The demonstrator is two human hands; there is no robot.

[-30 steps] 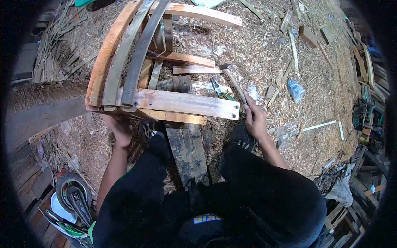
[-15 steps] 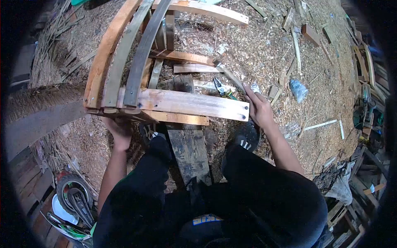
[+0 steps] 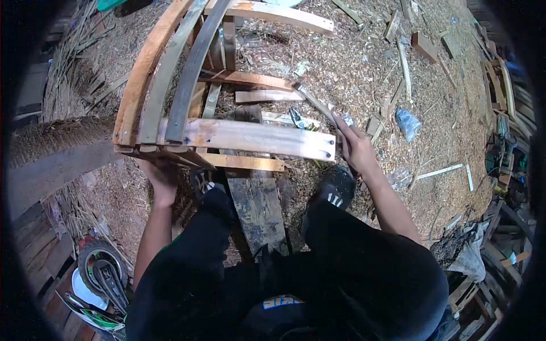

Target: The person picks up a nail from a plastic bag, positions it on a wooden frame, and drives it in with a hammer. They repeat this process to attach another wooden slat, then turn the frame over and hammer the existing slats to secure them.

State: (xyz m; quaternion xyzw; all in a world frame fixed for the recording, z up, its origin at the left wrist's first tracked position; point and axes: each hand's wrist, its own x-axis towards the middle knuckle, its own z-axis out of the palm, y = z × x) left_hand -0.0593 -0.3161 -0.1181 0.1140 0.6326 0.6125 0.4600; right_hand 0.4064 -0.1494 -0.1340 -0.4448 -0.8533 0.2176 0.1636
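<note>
A curved, slatted wooden frame fills the upper left in front of me, with dark nail or screw heads at the near rail's right end. My left hand grips the frame's lower left corner from below; its fingertips are hidden behind the wood. Wrapped round a wooden handle, my right hand holds what looks like a hammer, its small dark head pointing up and left near the middle rail's end. The hammer stays apart from the near rail's end.
Between my feet lies a worn plank. Wood shavings and offcuts cover the ground, with a crumpled plastic bag and a wood block at right. A thick beam juts in from the left, above a wheel-like part.
The wooden frame has shifted slightly left in view. My right hand still holds the hammer in nearly the same pose, and my left hand stays under the corner.
</note>
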